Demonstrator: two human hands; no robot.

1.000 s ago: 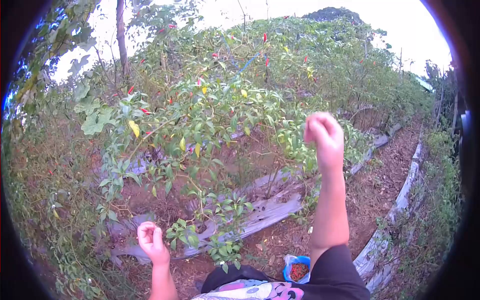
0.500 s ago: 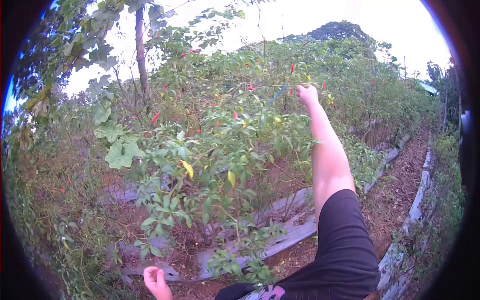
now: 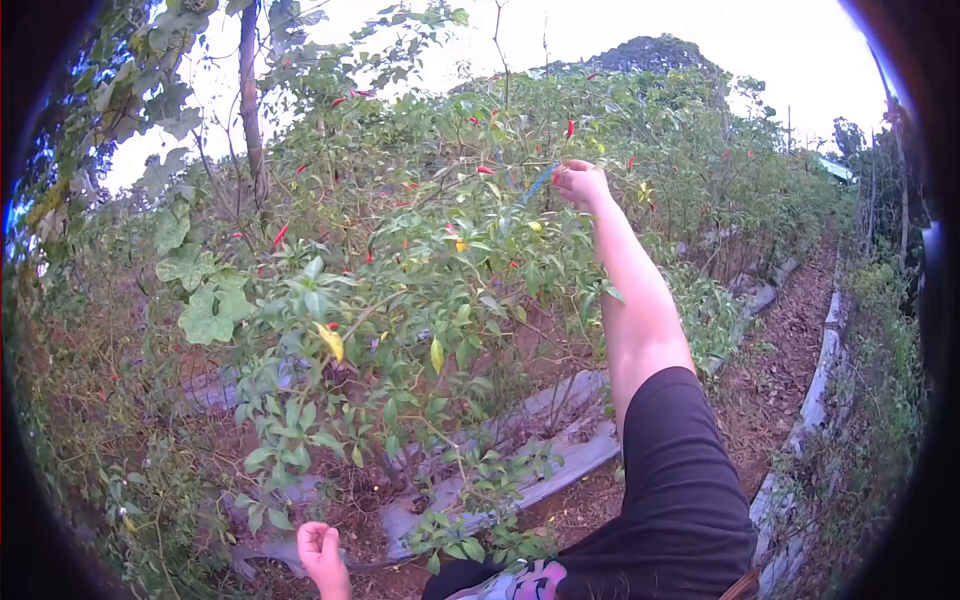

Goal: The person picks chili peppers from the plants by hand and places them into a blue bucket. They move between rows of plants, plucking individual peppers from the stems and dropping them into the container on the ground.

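My right arm stretches far out over a chili plant (image 3: pixel 400 300) bearing red chili peppers. My right hand (image 3: pixel 582 184) is up among the top twigs, its fingers bent together by a thin blue strip (image 3: pixel 541 184). What the fingertips hold is too small to make out. One red chili pepper (image 3: pixel 570 128) stands upright just above this hand, and another red chili pepper (image 3: pixel 486 170) lies to its left. Low at the front, my left hand (image 3: pixel 323 560) is closed, with fingers curled and thumb against them. Whatever is inside it is hidden.
Grey plastic mulch sheet (image 3: pixel 555 487) covers the soil below the plants. A leaf-strewn path (image 3: pixel 785 350) runs away on the right, edged by another sheet strip (image 3: pixel 822 375). A thin trunk (image 3: pixel 250 110) and broad-leaved vine (image 3: pixel 212 310) stand left.
The view has shifted, so the plants sit further left. My right hand has turned and its fingers now reach left beside the blue strip. My left hand is slightly higher and remains closed.
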